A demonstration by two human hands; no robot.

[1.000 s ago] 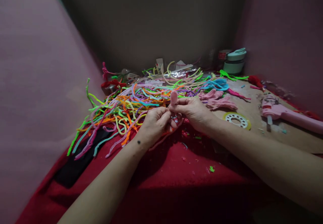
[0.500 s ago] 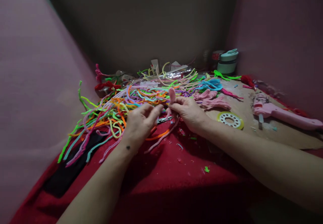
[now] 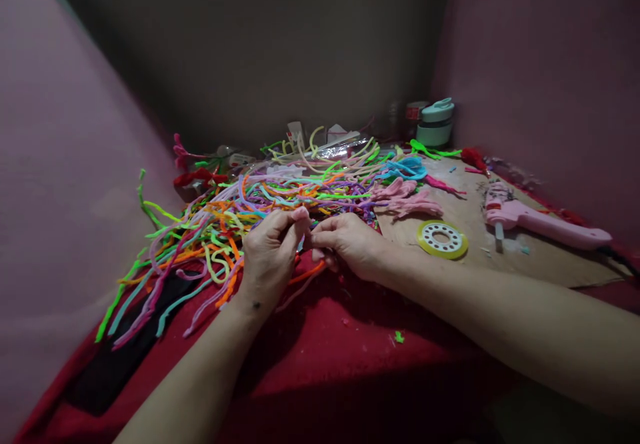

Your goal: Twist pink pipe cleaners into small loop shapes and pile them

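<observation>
Pinched between the thumb and forefinger of my left hand (image 3: 270,249) is a bent piece of pink pipe cleaner (image 3: 301,214), its top poking out above the fingertips. Close beside it, my right hand (image 3: 347,244) has thumb and forefinger pressed together at the lower end of the same piece, which the fingers mostly hide. Behind both hands spreads a tangled heap of colourful pipe cleaners (image 3: 227,221). An orange pipe cleaner (image 3: 306,274) lies on the red cloth (image 3: 320,357) under my hands. Folded pink pipe cleaner shapes (image 3: 413,201) rest beyond my right hand.
To the right, a yellow tape roll (image 3: 443,239) and a pink hot glue gun (image 3: 550,223) lie on a cardboard sheet (image 3: 550,267). Blue-handled scissors (image 3: 407,168) sit by the heap. A mint-green container (image 3: 435,124) stands at the back. Black cloth (image 3: 117,357) lies at left.
The pink pipe cleaner loop, earlier upright in my right fingers, is now in my left fingers. My right hand has moved lower and closer to the left; the view has shifted slightly right.
</observation>
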